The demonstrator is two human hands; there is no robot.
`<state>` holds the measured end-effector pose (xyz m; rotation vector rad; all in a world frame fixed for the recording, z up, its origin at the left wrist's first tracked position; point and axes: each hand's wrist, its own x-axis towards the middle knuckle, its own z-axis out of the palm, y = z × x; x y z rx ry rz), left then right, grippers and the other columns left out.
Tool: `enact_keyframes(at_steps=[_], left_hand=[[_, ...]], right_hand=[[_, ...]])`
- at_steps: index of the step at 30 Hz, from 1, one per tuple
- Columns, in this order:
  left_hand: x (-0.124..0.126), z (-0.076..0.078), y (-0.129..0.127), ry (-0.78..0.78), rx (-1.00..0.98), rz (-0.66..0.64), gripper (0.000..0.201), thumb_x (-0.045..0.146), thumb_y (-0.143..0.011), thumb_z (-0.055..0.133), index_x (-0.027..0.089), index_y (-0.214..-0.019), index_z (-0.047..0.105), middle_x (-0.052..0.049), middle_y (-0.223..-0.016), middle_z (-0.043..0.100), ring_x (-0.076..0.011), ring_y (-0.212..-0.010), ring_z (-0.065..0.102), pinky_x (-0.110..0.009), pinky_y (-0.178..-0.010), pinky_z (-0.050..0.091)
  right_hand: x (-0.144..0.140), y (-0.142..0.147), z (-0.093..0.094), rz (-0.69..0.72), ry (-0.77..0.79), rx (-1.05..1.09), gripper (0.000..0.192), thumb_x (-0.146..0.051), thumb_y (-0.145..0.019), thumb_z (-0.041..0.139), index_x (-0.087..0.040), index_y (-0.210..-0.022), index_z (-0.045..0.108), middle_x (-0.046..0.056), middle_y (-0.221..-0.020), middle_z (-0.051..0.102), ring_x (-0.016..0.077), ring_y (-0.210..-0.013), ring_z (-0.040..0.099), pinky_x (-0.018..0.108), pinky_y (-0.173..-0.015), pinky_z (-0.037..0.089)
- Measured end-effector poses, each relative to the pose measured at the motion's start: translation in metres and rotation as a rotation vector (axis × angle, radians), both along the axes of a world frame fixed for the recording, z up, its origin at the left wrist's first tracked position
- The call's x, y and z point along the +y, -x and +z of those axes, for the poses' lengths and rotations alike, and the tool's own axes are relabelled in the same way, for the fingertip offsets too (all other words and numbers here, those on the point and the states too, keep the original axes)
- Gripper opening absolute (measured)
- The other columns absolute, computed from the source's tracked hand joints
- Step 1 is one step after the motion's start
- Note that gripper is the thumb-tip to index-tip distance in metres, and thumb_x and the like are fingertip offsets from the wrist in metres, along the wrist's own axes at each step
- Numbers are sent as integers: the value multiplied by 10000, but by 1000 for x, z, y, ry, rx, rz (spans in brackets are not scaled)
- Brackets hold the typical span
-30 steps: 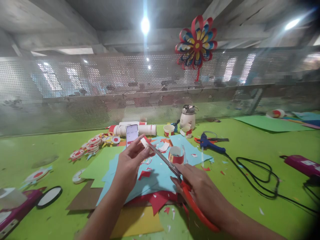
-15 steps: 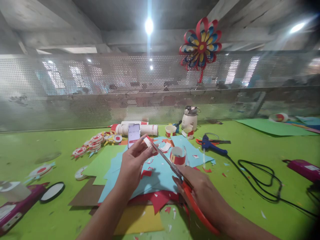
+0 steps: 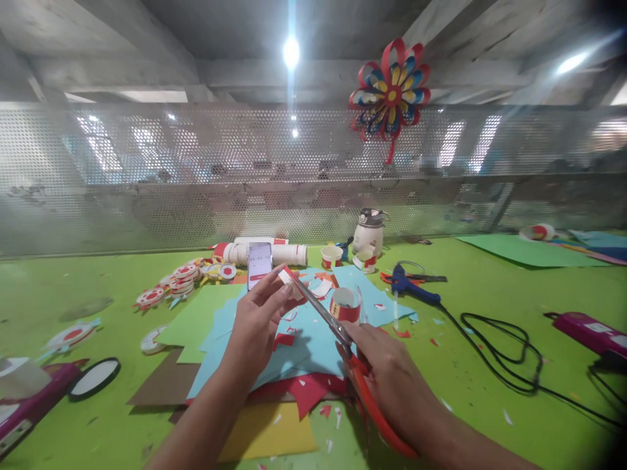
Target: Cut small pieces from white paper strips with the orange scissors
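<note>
Pinched between thumb and fingers of left hand [image 3: 253, 323]: small red-and-white piece [image 3: 289, 282], held above blue sheets [image 3: 289, 365]. Wrapped round scissors [image 3: 340, 331] at the handles: right hand [image 3: 392, 362]. Blades angled up and leftward, tips at the piece; bite on its edge too fine to tell. Chief risk, by judgement: nicked left fingertip, from a blade slip so close to the pinch. Also a crooked cut, from the piece twisting in a light hold. Below, loose scraps [image 3: 284, 339], easily confused with a dropped offcut. Just beyond right hand, cut cup [image 3: 345, 310], liable to tip from a careless knock. Farther back, phone [image 3: 259, 262] against white tubes [image 3: 290, 255]. Off right, glue gun [image 3: 416, 288], cord [image 3: 522, 390] looped: possible snag for a wide-swung forearm.
</note>
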<state>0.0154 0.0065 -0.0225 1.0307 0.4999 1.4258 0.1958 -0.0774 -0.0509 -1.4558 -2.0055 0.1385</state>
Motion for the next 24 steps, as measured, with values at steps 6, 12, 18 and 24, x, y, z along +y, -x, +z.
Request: enact_keyframes(at_steps=[6, 12, 18, 24], left_hand=[[-2, 0, -1, 3, -37, -11, 315, 157, -746, 671, 141, -1058, 633, -89, -946, 694, -220, -876, 660, -418, -860, 488], [-2, -1, -1, 8, -30, -12, 334, 169, -738, 675, 134, -1068, 632, -100, -957, 696, -227, -884, 658, -426, -860, 483], [-3, -1, -2, 18, -25, -5, 359, 172, -737, 676, 130, -1090, 622, -104, -968, 689, -218, -877, 652, -443, -880, 472], [-2, -3, -1, 17, -20, -17, 315, 176, -733, 678, 125, -1042, 646, -94, -942, 683, -226, -887, 653, -463, -901, 465]], right_hand=[[-3, 2, 2, -3, 9, 1, 421, -69, -757, 474, -74, -1165, 581, 171, -959, 649, 295, -872, 583, 460, -765, 472], [-3, 2, 4, 14, 12, 3, 380, -78, -785, 463, -84, -1145, 583, 165, -963, 655, 280, -865, 591, 429, -766, 474], [-4, 3, 6, 5, 15, -19, 330, -92, -802, 458, -121, -1105, 586, 133, -910, 657, 248, -796, 586, 384, -719, 470], [-4, 5, 7, -10, 47, -24, 258, -81, -799, 453, -122, -996, 614, 113, -848, 656, 230, -732, 573, 353, -674, 454]])
